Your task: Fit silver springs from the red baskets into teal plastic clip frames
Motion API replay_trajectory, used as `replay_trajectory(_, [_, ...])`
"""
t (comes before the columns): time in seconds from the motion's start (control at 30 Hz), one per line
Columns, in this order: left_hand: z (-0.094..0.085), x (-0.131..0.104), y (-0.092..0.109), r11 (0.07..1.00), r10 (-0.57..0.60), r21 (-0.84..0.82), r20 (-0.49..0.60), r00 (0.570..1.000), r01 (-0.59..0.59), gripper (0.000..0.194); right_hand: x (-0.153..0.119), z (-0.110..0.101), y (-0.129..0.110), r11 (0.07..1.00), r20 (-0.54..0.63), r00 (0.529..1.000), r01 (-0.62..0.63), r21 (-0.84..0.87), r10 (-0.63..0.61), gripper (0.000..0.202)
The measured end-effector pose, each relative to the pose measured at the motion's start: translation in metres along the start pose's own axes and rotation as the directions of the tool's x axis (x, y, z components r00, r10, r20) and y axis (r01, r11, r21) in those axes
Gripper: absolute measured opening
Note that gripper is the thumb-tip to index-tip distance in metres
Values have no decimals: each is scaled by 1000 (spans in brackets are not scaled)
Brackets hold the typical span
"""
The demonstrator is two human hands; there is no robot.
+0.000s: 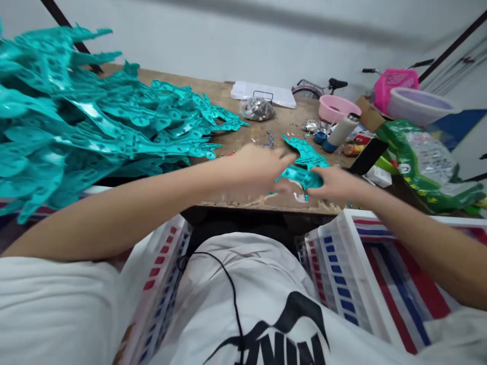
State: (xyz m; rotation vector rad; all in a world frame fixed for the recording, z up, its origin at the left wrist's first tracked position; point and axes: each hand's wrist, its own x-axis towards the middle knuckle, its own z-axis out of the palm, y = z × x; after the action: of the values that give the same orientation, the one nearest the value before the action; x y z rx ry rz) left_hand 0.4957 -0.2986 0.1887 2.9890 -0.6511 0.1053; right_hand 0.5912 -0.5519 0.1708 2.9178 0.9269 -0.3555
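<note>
At the table's front edge lies a flat turquoise plastic piece [300,176] with cut-out shapes, partly covered by my hands. My right hand [335,183] grips its right end between fingers and thumb. Over its left end is my left hand [262,167], smeared by motion, so whether it touches the piece is unclear. Just behind, another part of turquoise plastic [304,150] shows; I cannot tell if it is joined to the first. A large heap of similar turquoise pieces [114,116] covers the left side of the table.
Behind my hands are a bag of small shiny parts [257,109] and a white plastic case [281,96]. A pink basin [338,107], a whitish roll [342,131], a dark phone-like slab [368,156] and a green bag [426,167] stand rightward. White crates [342,274] flank my lap.
</note>
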Motion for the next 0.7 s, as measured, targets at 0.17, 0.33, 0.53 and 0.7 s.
replay_trajectory(0.17, [127,-22,-33,994,48,80,312,949,-77,87,64,83,-10,990,286,950,104,99,-129,52])
replay_trajectory(0.33, [170,-27,-57,992,-36,123,303,952,-2,58,143,76,-28,979,6,986,166,-119,-166,49])
replay_trajectory(0.53, [161,-13,-70,999,-22,52,273,962,8,45,215,75,-19,967,-15,974,221,-128,-225,40])
replay_trajectory(0.7, [130,-5,-86,1000,23,-12,267,964,-21,29,231,86,-4,955,-149,944,286,-78,-295,36])
